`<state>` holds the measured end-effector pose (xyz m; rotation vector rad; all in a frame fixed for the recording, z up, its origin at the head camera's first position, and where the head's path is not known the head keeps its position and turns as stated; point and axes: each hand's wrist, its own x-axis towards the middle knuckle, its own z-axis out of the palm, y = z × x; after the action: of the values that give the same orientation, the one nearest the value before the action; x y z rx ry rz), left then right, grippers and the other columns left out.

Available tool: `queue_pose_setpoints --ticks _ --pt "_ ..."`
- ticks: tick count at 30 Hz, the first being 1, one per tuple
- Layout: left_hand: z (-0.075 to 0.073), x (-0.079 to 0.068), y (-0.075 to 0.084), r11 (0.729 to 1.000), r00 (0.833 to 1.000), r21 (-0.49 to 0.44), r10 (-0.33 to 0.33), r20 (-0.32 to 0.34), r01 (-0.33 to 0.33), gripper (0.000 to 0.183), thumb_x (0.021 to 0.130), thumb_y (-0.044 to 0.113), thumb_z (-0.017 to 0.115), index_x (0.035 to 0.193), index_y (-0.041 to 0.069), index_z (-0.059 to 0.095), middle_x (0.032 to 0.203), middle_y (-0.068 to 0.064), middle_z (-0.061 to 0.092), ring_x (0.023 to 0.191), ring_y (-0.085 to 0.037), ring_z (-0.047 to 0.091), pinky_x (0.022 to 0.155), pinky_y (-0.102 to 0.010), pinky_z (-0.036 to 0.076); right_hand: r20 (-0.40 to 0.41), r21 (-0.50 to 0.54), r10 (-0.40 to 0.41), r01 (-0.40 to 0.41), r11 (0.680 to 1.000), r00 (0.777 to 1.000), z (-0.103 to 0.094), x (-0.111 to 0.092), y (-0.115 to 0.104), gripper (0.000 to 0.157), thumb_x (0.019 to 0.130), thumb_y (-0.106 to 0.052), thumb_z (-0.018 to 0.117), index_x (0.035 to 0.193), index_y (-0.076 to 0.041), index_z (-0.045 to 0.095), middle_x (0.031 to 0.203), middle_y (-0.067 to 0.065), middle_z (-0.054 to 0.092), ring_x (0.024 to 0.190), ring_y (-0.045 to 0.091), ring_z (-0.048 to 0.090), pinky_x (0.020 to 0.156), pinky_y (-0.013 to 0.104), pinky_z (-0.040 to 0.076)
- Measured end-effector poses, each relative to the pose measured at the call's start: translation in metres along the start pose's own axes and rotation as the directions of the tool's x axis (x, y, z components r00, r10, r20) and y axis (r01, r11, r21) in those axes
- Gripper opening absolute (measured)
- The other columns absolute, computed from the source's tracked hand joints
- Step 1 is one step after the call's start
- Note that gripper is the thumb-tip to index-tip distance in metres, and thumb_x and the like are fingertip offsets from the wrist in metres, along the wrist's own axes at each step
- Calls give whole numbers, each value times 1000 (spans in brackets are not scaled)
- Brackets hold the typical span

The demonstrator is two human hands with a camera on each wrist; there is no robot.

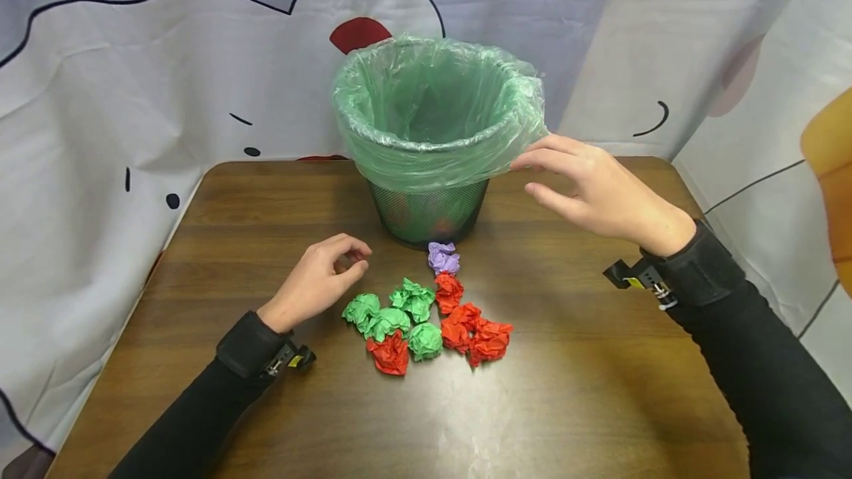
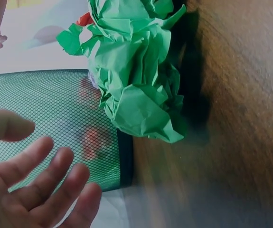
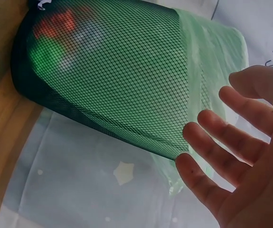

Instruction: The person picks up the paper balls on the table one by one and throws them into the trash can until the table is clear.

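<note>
My left hand (image 1: 322,276) hovers left of the bin's base with loosely bent fingers and nothing in them. Several crumpled green paper balls (image 1: 388,322) lie just to its right, and one looms large in the left wrist view (image 2: 136,80). At the bin's right side, my right hand (image 1: 589,179) has its fingers spread and holds nothing. Its fingertips are right by the folded-over rim of a green plastic bag (image 1: 426,168) lining the black mesh bin (image 1: 426,216). Through the mesh, blurred red, green and pale paper balls show at the bottom in the right wrist view.
Below the bin, a purple paper ball (image 1: 443,258) lies in line with several red ones (image 1: 489,342). Another red ball (image 1: 389,353) sits in front of the green group. The bin stands near the back of the wooden table (image 1: 586,390), before a printed curtain (image 1: 153,80).
</note>
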<state>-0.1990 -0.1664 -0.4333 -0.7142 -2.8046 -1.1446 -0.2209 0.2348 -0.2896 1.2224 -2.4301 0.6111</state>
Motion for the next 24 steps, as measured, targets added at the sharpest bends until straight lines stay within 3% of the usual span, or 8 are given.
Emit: queue_pose_setpoints --ticks 9,14,18,24 --pt "-3 -2 -3 999 986 -13 37 162 -36 29 96 21 66 124 12 66 120 -7 67 115 -27 61 94 -50 50 91 15 46 -48 999 995 11 -6 3 33 94 -13 69 127 -15 66 123 0 64 116 16 59 99 37 45" --pt "-4 -2 -2 999 979 12 39 201 -43 32 95 24 68 125 13 66 123 -6 65 119 -24 59 100 -49 47 113 21 78 -81 997 991 15 -11 3 34 95 -17 69 129 -17 65 126 1 64 121 18 58 102 40 45" --pt "-7 -2 -1 997 972 41 48 229 -59 25 94 23 70 116 13 68 118 -1 65 117 -23 59 99 -47 47 126 33 84 -89 996 988 19 -15 4 35 95 -18 69 129 -17 65 126 0 63 121 17 58 102 40 45" --pt "-9 -6 -1 994 950 76 45 310 -72 29 90 28 73 116 15 68 119 3 64 119 -24 57 99 -47 46 149 45 93 -101 994 984 27 -22 7 36 94 -21 70 130 -18 64 128 -1 62 123 17 56 103 39 44"
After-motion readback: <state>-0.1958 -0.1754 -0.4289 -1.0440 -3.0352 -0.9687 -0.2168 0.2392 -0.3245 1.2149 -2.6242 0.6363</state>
